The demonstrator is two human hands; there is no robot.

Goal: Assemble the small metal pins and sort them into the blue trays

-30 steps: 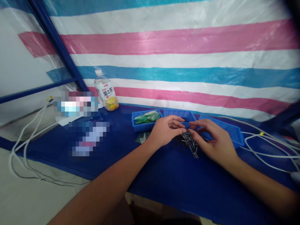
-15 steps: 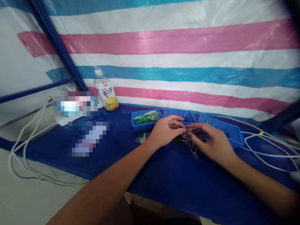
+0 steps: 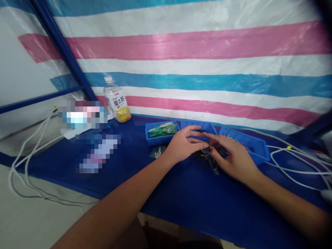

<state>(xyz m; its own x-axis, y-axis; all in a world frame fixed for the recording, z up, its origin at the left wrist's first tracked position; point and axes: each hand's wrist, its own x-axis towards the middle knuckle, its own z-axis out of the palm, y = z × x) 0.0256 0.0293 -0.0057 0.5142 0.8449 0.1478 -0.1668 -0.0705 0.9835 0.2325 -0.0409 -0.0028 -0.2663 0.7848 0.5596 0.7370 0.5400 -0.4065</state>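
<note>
A loose pile of small dark metal pins (image 3: 209, 159) lies on the blue table (image 3: 181, 193) in front of three blue trays. My left hand (image 3: 183, 145) hovers at the pile's left edge, thumb and fingers apart, fingertips pointing right. My right hand (image 3: 232, 157) lies over the pile's right side with its fingers stretched out toward the left hand, the fingertips nearly meeting. I cannot make out anything held between the fingers. The middle blue tray (image 3: 207, 126) is just behind both hands.
A left blue tray (image 3: 153, 138) holds green parts in a clear bag. A right blue tray (image 3: 255, 147) holds some pins. A drink bottle (image 3: 116, 102) stands at the back left. White cables (image 3: 293, 162) run along the right, more at the left edge. A striped tarp hangs behind.
Both hands were pinched together above the pile; now the fingers have spread and the right hand has slid left and flattened over the pins.
</note>
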